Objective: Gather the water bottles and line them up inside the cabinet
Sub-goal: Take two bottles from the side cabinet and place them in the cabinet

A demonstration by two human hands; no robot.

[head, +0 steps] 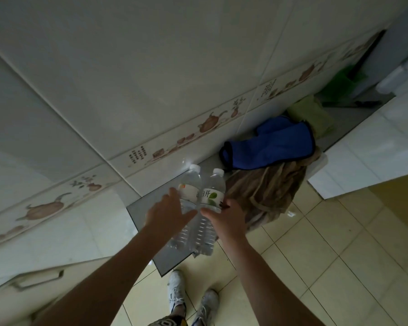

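Two clear water bottles with white caps stand side by side on a grey countertop (141, 208). The left bottle (190, 184) has a pale label with an orange mark; the right bottle (211, 191) has a white label with a green leaf. My left hand (169, 211) reaches to the left bottle with fingers spread, its thumb across the bottle's front. My right hand (224, 216) wraps around the right bottle just below the label. The bottles touch each other.
A blue cloth (269, 144) and a brown cloth (264, 191) lie on the counter right of the bottles, a green cloth (311, 114) behind. A drawer handle (37, 280) shows at lower left. A white cabinet door (363, 149) stands at right. Tiled floor and my shoes below.
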